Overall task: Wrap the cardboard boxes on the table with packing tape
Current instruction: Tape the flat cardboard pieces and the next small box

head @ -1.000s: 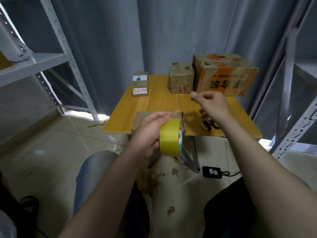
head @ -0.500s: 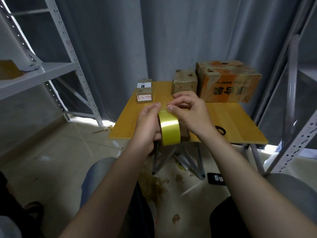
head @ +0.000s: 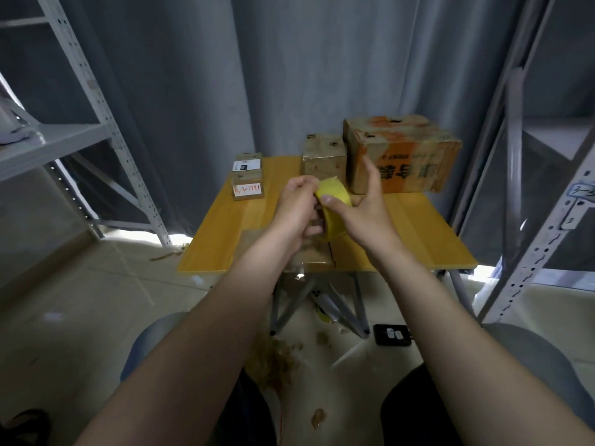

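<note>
A yellow tape roll (head: 335, 201) is held above the middle of the wooden table (head: 418, 239). My left hand (head: 297, 209) grips the roll from the left, fingers curled round it. My right hand (head: 357, 207) presses its thumb on the roll's top edge, with the index finger pointing up. A flat cardboard box (head: 257, 243) lies under my hands at the table's front edge, mostly hidden. At the back stand a large orange-printed box (head: 409, 156), a medium brown box (head: 323, 157) and a small labelled box (head: 248, 177).
Grey metal shelving stands at the left (head: 74, 136) and at the right (head: 547, 188). A grey curtain hangs behind the table. On the floor under the table lie a black power strip (head: 392, 334) and scraps of tape. My knees are at the bottom.
Both hands have lifted the roll higher and farther over the table. My right hand has moved from covering the roll's top to a thumb pinch, with the index finger raised.
</note>
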